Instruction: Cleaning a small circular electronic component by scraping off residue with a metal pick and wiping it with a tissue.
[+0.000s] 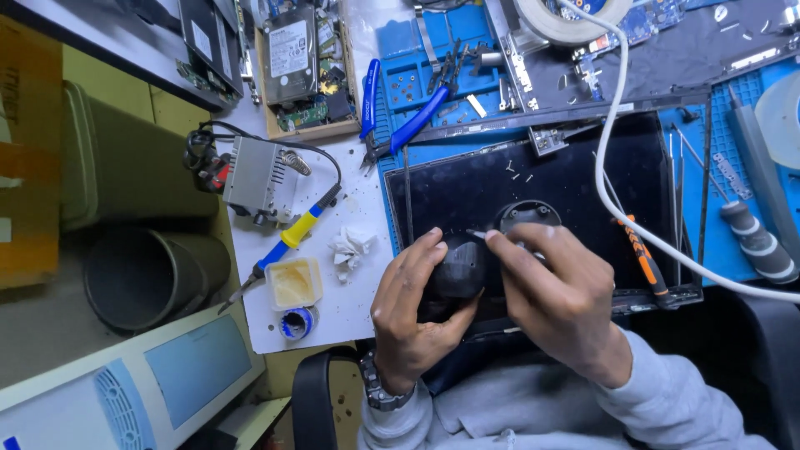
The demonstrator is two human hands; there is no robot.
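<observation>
We look down on a cluttered repair bench, white board at left and blue work mat under a dark laptop panel (542, 187). Far left of the fingers sits a grey soldering station (257, 177), with a blue-and-yellow soldering iron (287, 242) lying below it. Nearer the fingers lie a small tub of yellowish flux (294, 283), a blue-rimmed roll (297, 322) beneath it, and a crumpled white tissue (350, 248). Above the fingers, blue-handled pliers (408, 125) rest on the mat.

Our left hand (412, 312) is curled round a rounded black part (454, 273), thumb and forefinger clasping it just above the panel's near edge. Our right hand (562, 296) is closed, pinching what looks like a thin pale-tipped tool (477, 235); the tip meets the top of the black part. Just beyond the right fingers sits a round black cap (527, 215). To their right lie an orange-handled screwdriver (643, 258), a white cable (621, 200) and a dark-handled driver (754, 237).
</observation>
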